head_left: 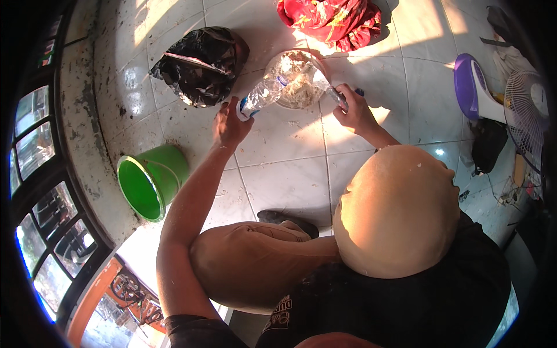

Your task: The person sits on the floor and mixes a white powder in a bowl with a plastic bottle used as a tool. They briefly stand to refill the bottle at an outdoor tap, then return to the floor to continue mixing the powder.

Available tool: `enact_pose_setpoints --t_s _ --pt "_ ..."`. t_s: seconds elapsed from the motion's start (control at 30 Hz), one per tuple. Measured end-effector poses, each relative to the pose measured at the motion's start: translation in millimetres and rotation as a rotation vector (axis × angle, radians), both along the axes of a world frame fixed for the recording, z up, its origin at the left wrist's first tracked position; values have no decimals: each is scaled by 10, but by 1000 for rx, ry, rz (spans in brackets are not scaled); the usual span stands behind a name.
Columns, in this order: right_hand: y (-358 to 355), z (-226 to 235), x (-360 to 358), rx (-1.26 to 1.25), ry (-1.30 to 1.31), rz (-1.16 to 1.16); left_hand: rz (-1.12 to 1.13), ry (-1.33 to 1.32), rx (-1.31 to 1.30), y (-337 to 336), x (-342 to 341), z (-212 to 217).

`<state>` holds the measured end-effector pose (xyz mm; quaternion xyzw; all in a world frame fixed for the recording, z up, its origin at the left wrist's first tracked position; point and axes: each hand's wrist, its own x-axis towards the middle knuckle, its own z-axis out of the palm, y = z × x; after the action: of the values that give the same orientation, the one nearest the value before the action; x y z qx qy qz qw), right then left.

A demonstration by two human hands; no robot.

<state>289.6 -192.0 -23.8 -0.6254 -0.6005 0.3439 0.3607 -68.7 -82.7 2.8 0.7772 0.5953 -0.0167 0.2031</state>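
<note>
My left hand (229,124) grips the neck end of a clear plastic bottle (272,84) that lies tilted above the white tiled floor (290,180). My right hand (355,111) is closed on a small tool with a blue end (347,96), held against the bottle's wide end; what kind of tool it is I cannot tell. Just behind the bottle sits a clear round container of whitish crumbly material (301,90), partly hidden by it. My bent knees in tan trousers (255,261) fill the lower middle.
A green bucket (152,182) stands at the left by a stained wall base. A crumpled black plastic bag (200,64) lies behind my left hand, a red cloth bundle (331,20) at the top. A purple-and-white fan base (473,87) and a fan grille (528,110) stand right.
</note>
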Motion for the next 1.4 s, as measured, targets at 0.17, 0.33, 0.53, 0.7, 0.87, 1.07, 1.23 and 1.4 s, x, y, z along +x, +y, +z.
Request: enact_pose_setpoints --t_s 0.17,0.33,0.53,0.7,0.87,1.07,1.23,1.4 --pt "32 10 21 -39 -1 3 1 19 -17 63 43 35" --pt "34 54 26 -70 2 10 -5 43 -26 72 32 40" --pt "30 26 71 -88 -17 22 -1 60 -43 93 8 10" --pt "31 63 101 -51 -33 17 -7 51 -29 102 8 16" --pt "-11 110 197 -155 66 46 -15 -190 115 50 -166 -107" --pt "-56 401 423 -269 113 54 24 -310 108 49 -146 -26" --pt "-311 418 336 -394 99 -20 79 -456 -2 31 -68 -45" --pt "-460 377 256 -357 120 -72 207 -667 -264 -38 98 -16"
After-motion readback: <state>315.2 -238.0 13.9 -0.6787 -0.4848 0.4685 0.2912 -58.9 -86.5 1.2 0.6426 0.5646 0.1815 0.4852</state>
